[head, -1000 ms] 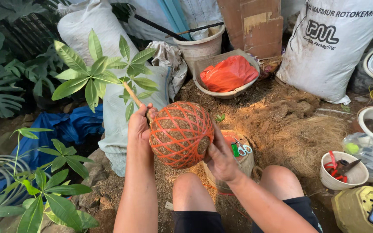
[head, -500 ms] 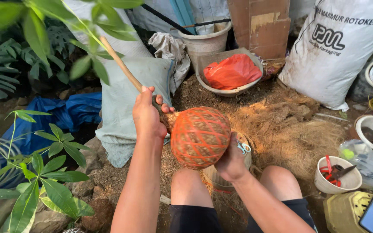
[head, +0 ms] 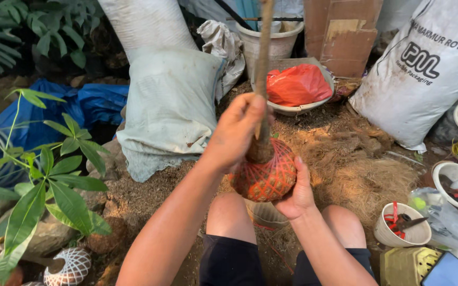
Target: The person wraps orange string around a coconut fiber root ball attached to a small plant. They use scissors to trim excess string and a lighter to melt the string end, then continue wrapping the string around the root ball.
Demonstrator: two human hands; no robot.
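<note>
Head view. The person sits low over bare ground strewn with brown coconut fibre [head: 367, 175], knees showing at the lower edge of the picture.

The left hand [head: 237, 132] is wrapped around the lower part of a brown plant stem [head: 262, 63], fingers closed tight about it just above the root ball. The stem stands close to upright and runs out of the top edge of the picture.

The right hand [head: 295, 193] cups the root ball [head: 265, 177] from below and from its right side, thumb pressed against the netting, fingers curled under it. The root ball is round and wrapped in orange-red net; it is held clear of the ground, above and between the knees.

Surroundings: a pale cloth sack [head: 170, 106] lies on the ground left of the hands, with a blue tarp [head: 54, 114] beyond it. A shallow basin holding a red plastic bag [head: 299, 83] sits behind the root ball. A large white sack [head: 425, 69] stands at upper right. A small white pot [head: 401, 230] with red-handled tools is near the right knee. A green leafy plant [head: 54, 180] grows at lower left, and a second net-wrapped ball, white, [head: 67, 266] lies below it.
</note>
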